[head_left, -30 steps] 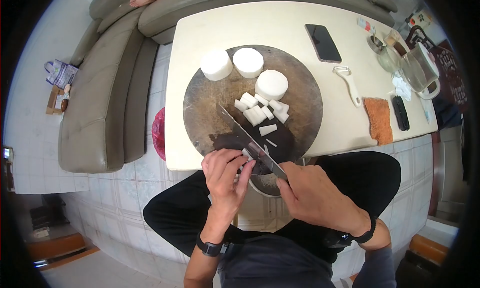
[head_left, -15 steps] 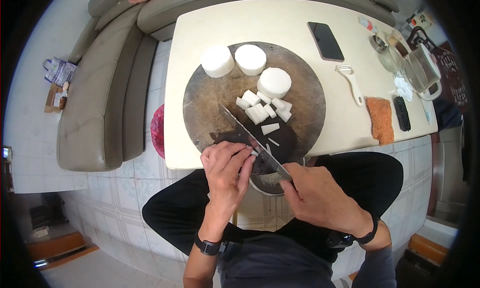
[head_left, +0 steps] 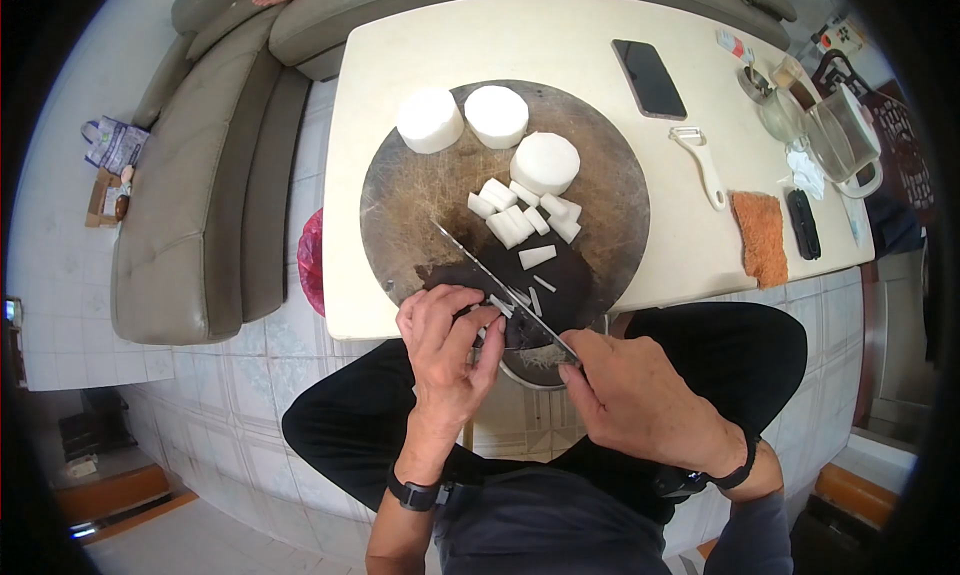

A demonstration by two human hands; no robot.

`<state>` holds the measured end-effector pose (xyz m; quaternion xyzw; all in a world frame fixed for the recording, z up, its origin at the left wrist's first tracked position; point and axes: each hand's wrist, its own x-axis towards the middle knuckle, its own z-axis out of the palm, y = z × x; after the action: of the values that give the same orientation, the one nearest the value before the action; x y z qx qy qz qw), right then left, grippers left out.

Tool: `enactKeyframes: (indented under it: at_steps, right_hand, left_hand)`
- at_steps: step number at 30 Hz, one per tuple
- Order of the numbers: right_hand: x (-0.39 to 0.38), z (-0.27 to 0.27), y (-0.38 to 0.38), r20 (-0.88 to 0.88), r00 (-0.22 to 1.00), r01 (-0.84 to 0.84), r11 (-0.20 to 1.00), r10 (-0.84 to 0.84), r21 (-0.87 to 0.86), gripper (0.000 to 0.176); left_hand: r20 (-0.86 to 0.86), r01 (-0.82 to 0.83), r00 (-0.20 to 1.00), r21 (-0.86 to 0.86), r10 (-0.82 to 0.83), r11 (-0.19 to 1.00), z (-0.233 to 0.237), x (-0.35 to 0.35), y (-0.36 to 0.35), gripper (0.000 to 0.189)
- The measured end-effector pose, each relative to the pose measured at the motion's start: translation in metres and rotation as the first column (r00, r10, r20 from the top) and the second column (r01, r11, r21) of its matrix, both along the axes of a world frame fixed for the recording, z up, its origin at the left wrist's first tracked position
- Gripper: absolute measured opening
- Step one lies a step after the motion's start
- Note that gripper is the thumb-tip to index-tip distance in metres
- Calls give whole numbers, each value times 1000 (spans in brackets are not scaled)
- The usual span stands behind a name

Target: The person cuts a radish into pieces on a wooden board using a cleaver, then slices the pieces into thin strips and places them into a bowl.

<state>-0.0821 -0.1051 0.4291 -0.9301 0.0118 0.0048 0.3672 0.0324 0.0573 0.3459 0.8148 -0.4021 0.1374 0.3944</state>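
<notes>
My right hand [head_left: 640, 393] is wrapped around the handle of a kitchen knife [head_left: 468, 252], its blade slanting up and left over the board. Beside the blade, my left hand [head_left: 445, 350] has its fingers bent over a small white radish piece [head_left: 498, 306]. Thin radish strips [head_left: 535, 301] lie just right of the blade. Radish chunks [head_left: 510, 227] are clustered on the round wooden cutting board [head_left: 405, 200]. Behind them stand three thick peeled radish rounds [head_left: 545, 163]. Below the board's near edge, a bowl [head_left: 538, 377] with fine white shreds is partly hidden.
On the right of the cream table [head_left: 560, 25] are a phone [head_left: 650, 78], a peeler [head_left: 700, 165], an orange cloth [head_left: 761, 239], a black case [head_left: 803, 226] and a clear pitcher [head_left: 842, 140]. A sofa [head_left: 200, 205] stands left. A red plastic bag [head_left: 312, 263] hangs below the table's left edge.
The blade has tilted slightly and shifted at the left fingertips. More thin radish strips now show beside it. The left fingers have moved slightly left; the whole view has shifted a little.
</notes>
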Motion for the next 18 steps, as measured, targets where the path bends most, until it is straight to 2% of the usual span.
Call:
enactKeyframes:
  at_steps: [2,6,8,18]
  right_hand:
    - [0,1,0,3,1000,-7,1000,7,-4,16]
    - [1,2,0,-19,1000,2,999,-2,-39,16]
    - [1,2,0,-23,1000,3,999,-4,-35,16]
    - [0,2,-1,-1,1000,-20,1000,19,-10,14]
  left_hand:
    - [-23,6,1000,-45,-7,999,2,-1,-4,21]
    - [-18,23,1000,6,-23,1000,1,0,-1,22]
    - [-35,31,999,-55,-33,998,-2,1,0,23]
    - [-30,48,998,-47,-50,998,-5,3,2,22]
